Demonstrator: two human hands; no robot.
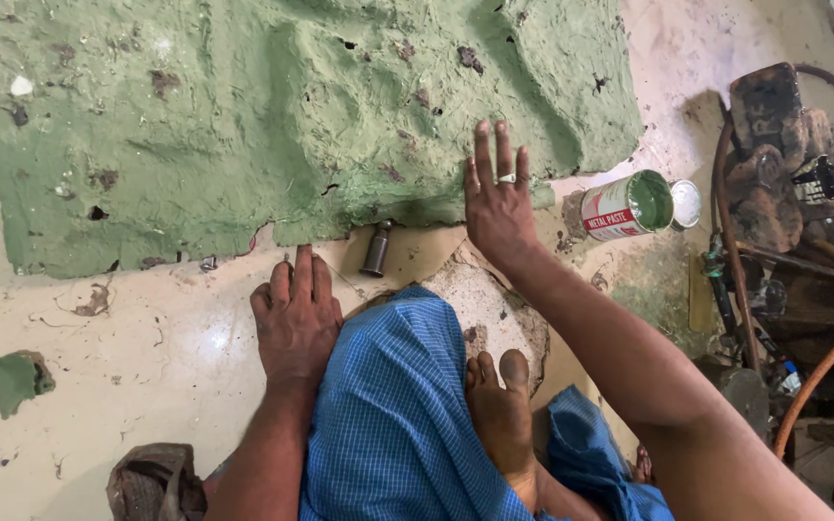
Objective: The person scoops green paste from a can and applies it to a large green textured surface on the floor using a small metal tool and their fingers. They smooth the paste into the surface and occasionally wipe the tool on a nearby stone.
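A large rough green sheet [243,125] with a lumpy surface lies spread on the pale floor. My right hand [496,198], a ring on one finger, is pressed flat on the sheet's near edge with fingers spread. My left hand [296,318] rests flat on the floor just below the sheet, fingers together, holding nothing. A small dark metal cylinder [376,249] lies on the floor between the two hands. An open tin can [627,205] of green paste lies on its side right of my right hand, with its round lid [686,204] beside it.
My blue checked cloth [398,415] and bare foot [502,410] fill the near middle. Rusty dark machine parts, hoses and tools [784,174] crowd the right side. A small green scrap [14,381] lies at lower left. A crumpled rag [152,482] sits near the bottom edge.
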